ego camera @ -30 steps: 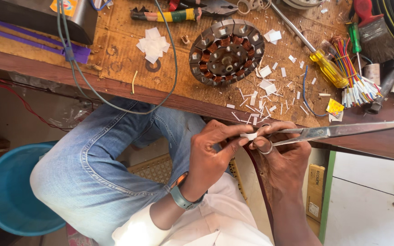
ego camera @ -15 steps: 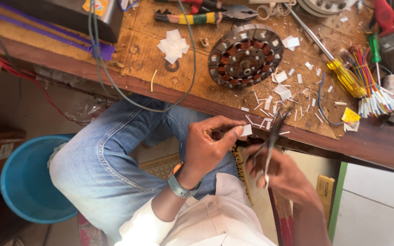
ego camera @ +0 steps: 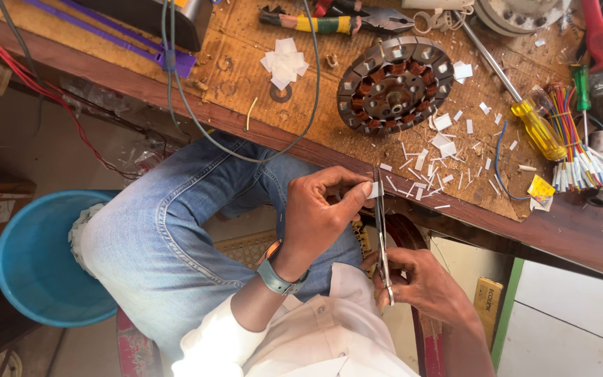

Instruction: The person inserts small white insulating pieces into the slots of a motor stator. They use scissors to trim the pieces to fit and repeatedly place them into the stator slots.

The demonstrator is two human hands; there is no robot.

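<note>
Your left hand (ego camera: pixel 319 213) pinching a small white paper piece (ego camera: pixel 373 189), your right hand (ego camera: pixel 423 283) closed round scissors (ego camera: pixel 382 234), blades at the paper, stator (ego camera: pixel 393 85) on the desk (ego camera: pixel 455 167) above

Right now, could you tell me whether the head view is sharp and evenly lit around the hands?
Head view: sharp at the left hand, the paper it pinches and the scissors in the right hand; warm bright light on the bench, dimmer below its edge; the picture's edges bend a little, with no strong glare.
</note>
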